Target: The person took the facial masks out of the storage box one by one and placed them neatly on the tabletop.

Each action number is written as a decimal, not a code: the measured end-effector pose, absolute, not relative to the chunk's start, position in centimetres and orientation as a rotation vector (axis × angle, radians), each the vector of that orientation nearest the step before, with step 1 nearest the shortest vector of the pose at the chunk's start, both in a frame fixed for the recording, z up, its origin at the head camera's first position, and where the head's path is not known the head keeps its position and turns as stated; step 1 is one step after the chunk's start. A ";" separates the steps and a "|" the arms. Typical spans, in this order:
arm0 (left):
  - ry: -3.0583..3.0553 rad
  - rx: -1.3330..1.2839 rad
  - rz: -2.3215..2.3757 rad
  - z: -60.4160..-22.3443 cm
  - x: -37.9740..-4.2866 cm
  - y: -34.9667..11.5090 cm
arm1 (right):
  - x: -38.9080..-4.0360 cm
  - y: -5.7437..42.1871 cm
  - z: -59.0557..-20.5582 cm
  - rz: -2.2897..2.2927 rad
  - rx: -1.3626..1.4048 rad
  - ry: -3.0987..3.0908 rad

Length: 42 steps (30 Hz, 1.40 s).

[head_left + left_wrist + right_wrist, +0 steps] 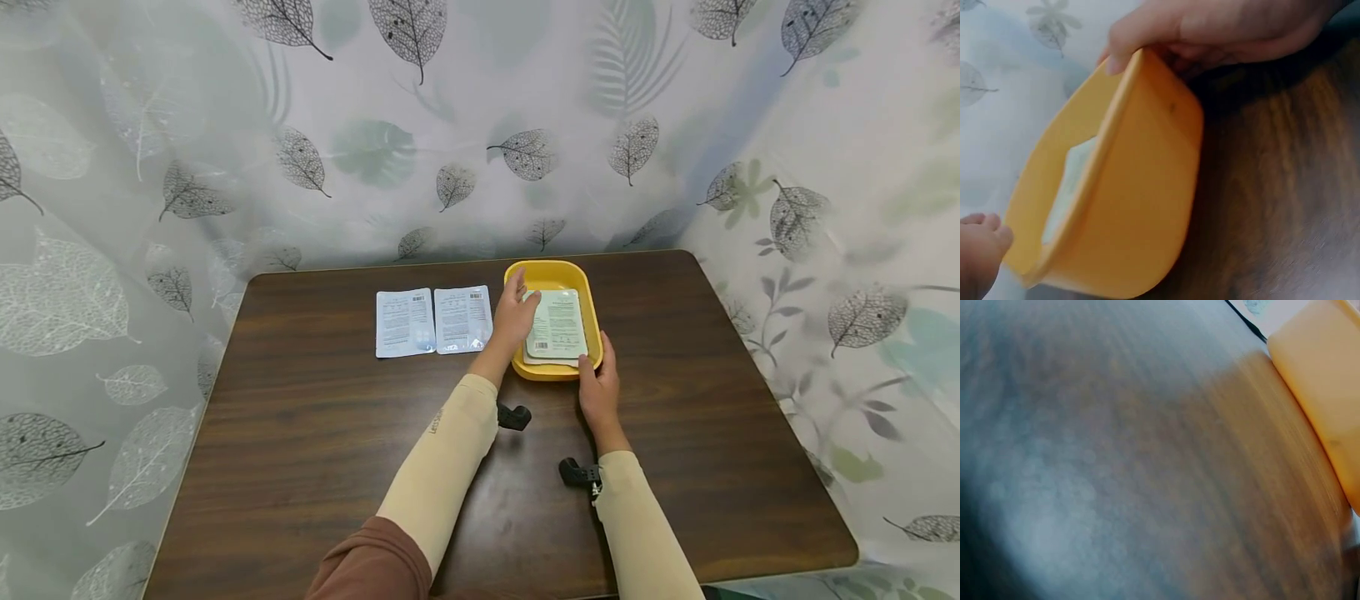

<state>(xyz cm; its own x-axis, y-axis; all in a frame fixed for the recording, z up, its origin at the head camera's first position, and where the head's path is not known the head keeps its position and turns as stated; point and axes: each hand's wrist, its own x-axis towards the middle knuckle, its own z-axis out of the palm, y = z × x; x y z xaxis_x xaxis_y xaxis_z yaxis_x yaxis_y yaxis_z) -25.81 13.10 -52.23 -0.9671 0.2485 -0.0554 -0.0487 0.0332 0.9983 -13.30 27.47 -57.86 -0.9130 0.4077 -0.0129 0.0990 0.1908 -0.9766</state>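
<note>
A yellow plastic bin [551,271] stands near the back edge of the table, a pale green printed sachet [557,325] lying on top of another pale packet inside it. My right hand [600,387] grips the bin's near right corner, its thumb over the rim and its fingers along the outer wall. Over the left rim is my left hand [515,317], thumb apart from the fingers and nothing between them. In the left wrist view its fingertips [991,224] show beside the rim at lower left. The right wrist view catches only the bin's outer wall [1322,381].
Two light blue printed sachets, one at left [405,323] and one at right [462,319], lie side by side left of the bin. The brown wooden table [315,433] meets leaf-patterned curtains [465,100] at the back and sides. A black wrist mount [513,417] sits under the left forearm.
</note>
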 end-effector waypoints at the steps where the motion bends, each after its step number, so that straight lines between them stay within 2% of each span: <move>1: 2.099 0.185 2.000 -52.4 -25.7 13.3 | -13.5 27.6 -58.3 1.794 -0.486 -2.212; 7: 2.252 0.161 1.695 -53.2 -25.5 13.9 | -14.3 28.1 -60.7 1.784 -0.481 -2.195; 15: 2.326 0.258 1.519 -53.6 -25.7 14.0 | -14.3 27.9 -61.0 1.753 -0.449 -2.189; 21: 2.278 0.267 1.565 -53.6 -25.6 14.0 | -14.1 28.0 -60.3 1.793 -0.444 -2.181; 29: 2.263 0.216 1.610 -53.7 -25.5 14.1 | -13.0 26.9 -57.1 1.788 -0.467 -2.224; 36: 2.273 0.270 1.666 -53.8 -25.3 13.9 | -12.9 27.0 -57.2 1.809 -0.457 -2.199; 42: 2.086 0.179 1.861 -53.6 -25.5 13.6 | -12.8 27.1 -57.0 1.796 -0.458 -2.198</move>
<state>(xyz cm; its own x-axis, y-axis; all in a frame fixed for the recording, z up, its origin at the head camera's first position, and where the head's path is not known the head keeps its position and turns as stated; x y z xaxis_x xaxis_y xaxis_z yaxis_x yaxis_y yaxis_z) -25.46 13.62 -53.59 -0.9347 0.3140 -0.1664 -0.1297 0.1346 0.9824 -12.79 27.15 -57.04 -0.9148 0.4039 0.0055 0.0751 0.1835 -0.9802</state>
